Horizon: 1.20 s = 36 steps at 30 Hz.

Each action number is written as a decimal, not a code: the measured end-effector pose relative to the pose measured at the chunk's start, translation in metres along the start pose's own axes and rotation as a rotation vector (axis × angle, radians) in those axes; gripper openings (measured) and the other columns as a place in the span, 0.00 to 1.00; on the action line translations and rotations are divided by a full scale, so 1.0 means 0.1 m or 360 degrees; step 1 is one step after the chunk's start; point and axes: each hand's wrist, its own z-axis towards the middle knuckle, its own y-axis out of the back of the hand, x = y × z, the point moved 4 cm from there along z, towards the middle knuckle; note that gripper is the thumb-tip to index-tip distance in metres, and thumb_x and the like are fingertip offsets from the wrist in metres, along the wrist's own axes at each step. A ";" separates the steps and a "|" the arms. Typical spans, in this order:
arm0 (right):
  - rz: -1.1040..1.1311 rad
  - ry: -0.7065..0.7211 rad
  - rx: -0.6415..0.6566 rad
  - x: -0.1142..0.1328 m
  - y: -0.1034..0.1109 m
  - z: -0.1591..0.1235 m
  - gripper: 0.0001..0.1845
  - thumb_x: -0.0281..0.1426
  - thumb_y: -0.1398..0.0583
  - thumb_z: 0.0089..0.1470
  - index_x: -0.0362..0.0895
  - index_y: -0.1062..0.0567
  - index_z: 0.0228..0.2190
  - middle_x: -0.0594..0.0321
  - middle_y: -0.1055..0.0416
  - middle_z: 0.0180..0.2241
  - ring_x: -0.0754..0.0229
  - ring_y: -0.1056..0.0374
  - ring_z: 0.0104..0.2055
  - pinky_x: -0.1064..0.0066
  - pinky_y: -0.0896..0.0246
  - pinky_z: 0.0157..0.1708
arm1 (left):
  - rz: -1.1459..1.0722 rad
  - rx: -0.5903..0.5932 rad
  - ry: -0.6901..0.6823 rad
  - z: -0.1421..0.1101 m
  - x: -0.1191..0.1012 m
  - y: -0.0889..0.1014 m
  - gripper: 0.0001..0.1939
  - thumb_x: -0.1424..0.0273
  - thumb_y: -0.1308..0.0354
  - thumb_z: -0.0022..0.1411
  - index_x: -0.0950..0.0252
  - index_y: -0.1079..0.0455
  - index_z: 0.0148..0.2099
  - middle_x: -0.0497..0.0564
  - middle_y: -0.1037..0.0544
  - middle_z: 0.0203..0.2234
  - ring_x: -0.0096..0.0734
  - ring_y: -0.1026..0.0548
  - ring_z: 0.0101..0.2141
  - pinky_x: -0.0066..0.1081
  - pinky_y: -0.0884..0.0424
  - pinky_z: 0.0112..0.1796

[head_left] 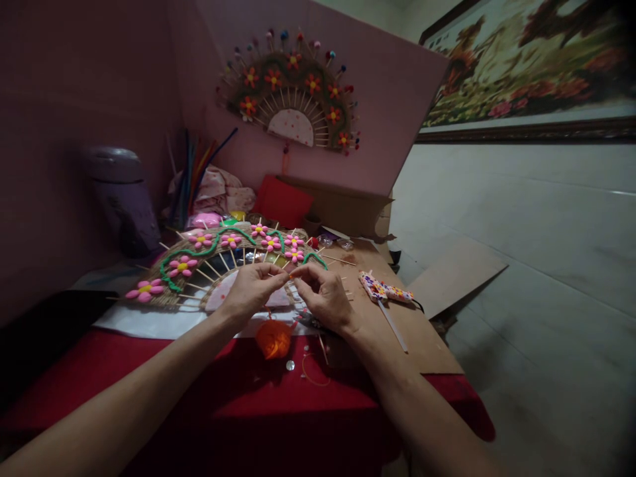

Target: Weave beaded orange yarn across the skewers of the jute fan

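My left hand and my right hand meet fingertip to fingertip, both pinched on a thin strand of orange yarn. Just below them lies the orange yarn ball, with a strand rising from it. Behind my hands rests a fan-shaped craft piece of twine and thin sticks, decorated with pink flowers and a wavy green strip. Its pale half-round base is partly covered by my left hand. Dark-handled pliers or scissors show partly beneath my right hand; their kind is unclear.
A patterned glue gun lies on cardboard at the right. Red cloth covers the front, with a clear gem on it. A purple flask stands left. A finished-looking fan hangs on a pink board behind.
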 end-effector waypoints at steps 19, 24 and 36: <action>-0.0118 -0.0012 -0.0003 0.00 0.00 -0.01 0.07 0.32 0.43 0.55 0.43 0.25 0.31 0.69 0.38 0.18 0.66 0.44 0.21 0.74 0.51 0.22 | 0.0069 0.0005 -0.0079 -0.01 -0.03 -0.01 0.10 0.64 0.38 0.50 0.67 0.27 0.27 0.41 0.37 0.13 0.18 0.46 0.15 0.22 0.51 0.16; -0.0097 -0.0012 -0.0018 -0.01 -0.01 -0.01 0.05 0.29 0.43 0.53 0.43 0.26 0.29 0.67 0.35 0.20 0.66 0.43 0.22 0.74 0.49 0.23 | 0.0079 0.0000 -0.0092 -0.02 -0.05 -0.01 0.09 0.65 0.39 0.49 0.67 0.27 0.26 0.41 0.37 0.12 0.19 0.44 0.15 0.22 0.49 0.16; 0.0321 -0.0144 0.0013 -0.07 0.01 0.03 0.08 0.32 0.44 0.53 0.42 0.27 0.32 0.67 0.36 0.22 0.67 0.45 0.22 0.75 0.49 0.21 | -0.0061 0.0065 -0.0067 0.01 0.00 -0.02 0.18 0.55 0.39 0.50 0.66 0.31 0.25 0.38 0.44 0.11 0.18 0.50 0.14 0.22 0.55 0.15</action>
